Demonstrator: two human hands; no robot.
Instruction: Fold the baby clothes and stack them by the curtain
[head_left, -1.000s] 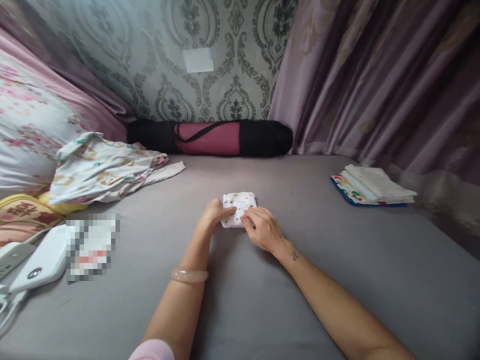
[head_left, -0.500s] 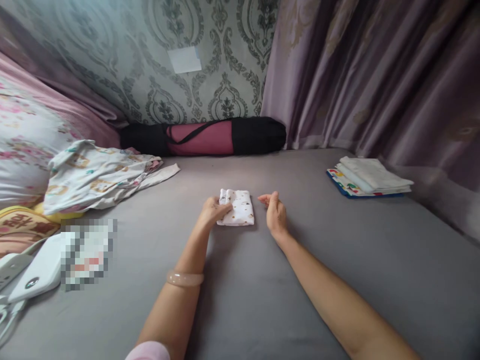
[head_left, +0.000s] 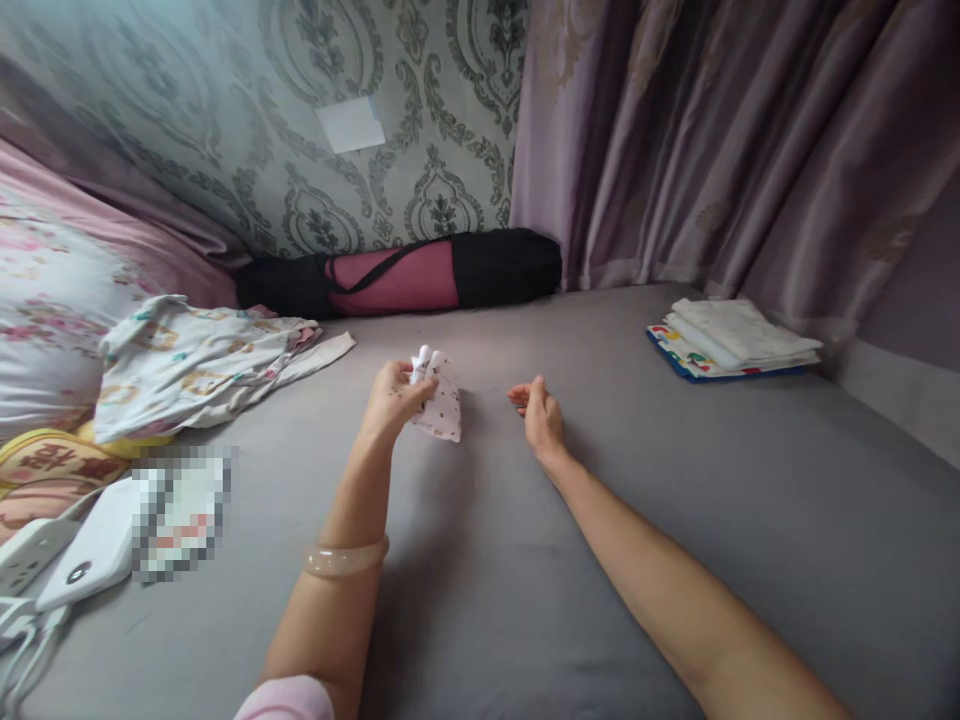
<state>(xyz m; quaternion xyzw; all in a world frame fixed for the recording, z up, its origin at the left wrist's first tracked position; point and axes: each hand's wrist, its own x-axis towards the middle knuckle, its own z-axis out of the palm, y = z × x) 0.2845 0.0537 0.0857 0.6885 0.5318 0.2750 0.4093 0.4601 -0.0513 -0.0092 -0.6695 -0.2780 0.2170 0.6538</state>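
My left hand (head_left: 397,398) grips a small folded white cloth (head_left: 441,402) with a speckled print, thumb on top. The cloth is raised off the grey sheet (head_left: 480,600) and tilted, its lower edge hanging toward the right. To the right of it, my right hand (head_left: 538,418) hovers over or rests on the sheet, palm turned inward, thumb up and fingers extended, holding nothing. A gap separates this hand from the cloth.
A folded stack of cloths (head_left: 739,338) lies at the right. Crumpled printed clothing (head_left: 202,360) is at the left, beside a floral pillow (head_left: 45,300). A white power bank (head_left: 101,540) and a power strip (head_left: 37,550) sit front left. A black-and-pink long bag (head_left: 397,275) lies along the wall.
My left hand has lifted the folded cloth off the sheet and moved it left, tilting it. My right hand stays nearly in place, still empty.
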